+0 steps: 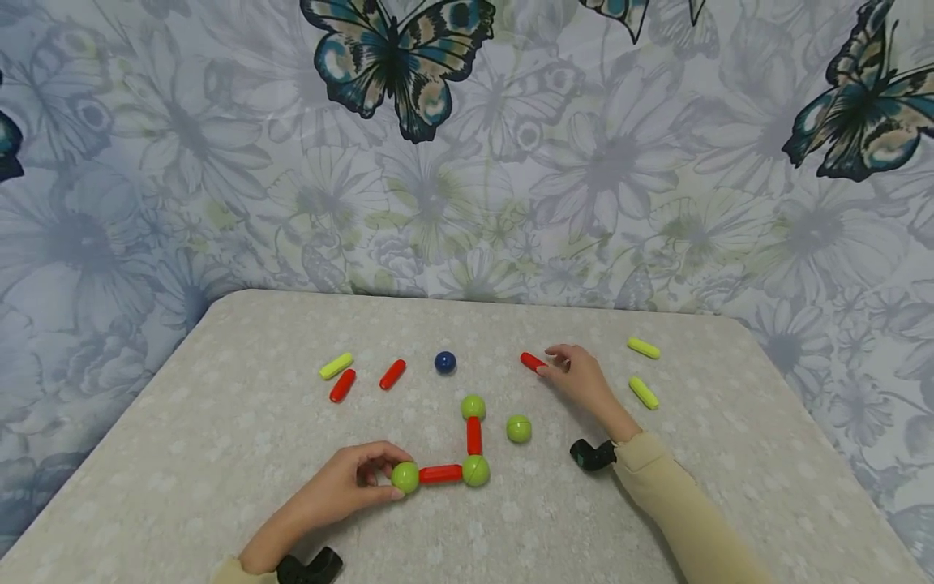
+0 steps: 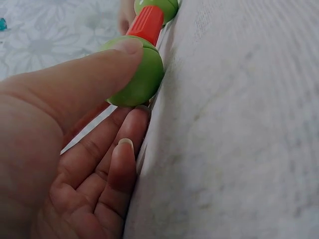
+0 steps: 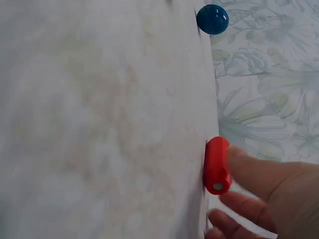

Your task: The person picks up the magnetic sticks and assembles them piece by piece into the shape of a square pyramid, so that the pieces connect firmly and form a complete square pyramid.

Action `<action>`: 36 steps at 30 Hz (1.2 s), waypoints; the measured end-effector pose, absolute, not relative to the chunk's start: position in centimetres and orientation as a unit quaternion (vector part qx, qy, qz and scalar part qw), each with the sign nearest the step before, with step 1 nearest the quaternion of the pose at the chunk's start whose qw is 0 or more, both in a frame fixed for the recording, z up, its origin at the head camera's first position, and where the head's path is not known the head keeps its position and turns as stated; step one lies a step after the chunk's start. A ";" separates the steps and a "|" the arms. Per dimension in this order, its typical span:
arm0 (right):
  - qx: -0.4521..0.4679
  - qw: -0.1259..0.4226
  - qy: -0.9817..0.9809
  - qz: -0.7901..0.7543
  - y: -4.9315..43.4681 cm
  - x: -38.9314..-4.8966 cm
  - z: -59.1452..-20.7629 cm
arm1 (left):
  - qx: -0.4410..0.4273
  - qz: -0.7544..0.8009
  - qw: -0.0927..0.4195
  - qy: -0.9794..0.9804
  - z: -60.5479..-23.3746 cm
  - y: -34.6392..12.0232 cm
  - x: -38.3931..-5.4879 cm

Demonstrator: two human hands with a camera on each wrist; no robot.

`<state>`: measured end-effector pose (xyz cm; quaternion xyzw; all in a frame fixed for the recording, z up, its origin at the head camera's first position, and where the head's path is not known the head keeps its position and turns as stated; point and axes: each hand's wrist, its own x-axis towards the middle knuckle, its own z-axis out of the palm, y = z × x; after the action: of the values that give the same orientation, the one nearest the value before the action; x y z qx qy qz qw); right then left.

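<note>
Black wrist gear (image 1: 310, 567) lies nearest the head camera, on the left wrist. Farther back, a yellow stick (image 1: 336, 366) sits just beside a short red stick (image 1: 343, 386). The left hand (image 1: 349, 483) pinches a green ball (image 1: 404, 478) between thumb and fingers; on the table (image 1: 409, 543), a red bar (image 1: 441, 474) joins it to a corner ball (image 1: 476, 470), from which an upright-looking red bar, the far link (image 1: 474, 436), reaches an end ball (image 1: 473, 407). Behind them is a blue ball (image 1: 445, 362); just right, a loose ball (image 1: 519, 428). The right hand's (image 1: 584, 381) thumb touches a tilted red stick (image 1: 532, 362); I cannot tell whether it is gripped. Rightmost lie two yellow sticks (image 1: 644, 349).
</note>
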<state>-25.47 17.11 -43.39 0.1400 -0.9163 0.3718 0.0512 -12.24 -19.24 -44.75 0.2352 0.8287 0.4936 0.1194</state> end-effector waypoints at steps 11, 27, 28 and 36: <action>0.123 0.057 -0.930 0.342 16.6 -26.4 -44.4 | 0.235 0.502 0.116 0.824 -45.0 -19.2 -12.1; 0.233 -0.010 -0.864 0.445 7.3 -20.8 -41.5 | 0.230 0.525 0.135 0.808 -44.8 -19.2 -11.9; 0.237 -0.014 -0.865 0.442 6.9 -20.7 -41.7 | 0.229 0.527 0.135 0.807 -44.8 -19.1 -11.8; 0.268 -0.019 -0.877 0.400 5.6 -21.0 -42.8 | 0.236 0.521 0.125 0.811 -44.7 -19.3 -12.0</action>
<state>-21.05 5.60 -42.79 0.2677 -0.8765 0.3996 -0.0191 -11.99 -19.26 -44.67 0.2358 0.8106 0.5212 0.1252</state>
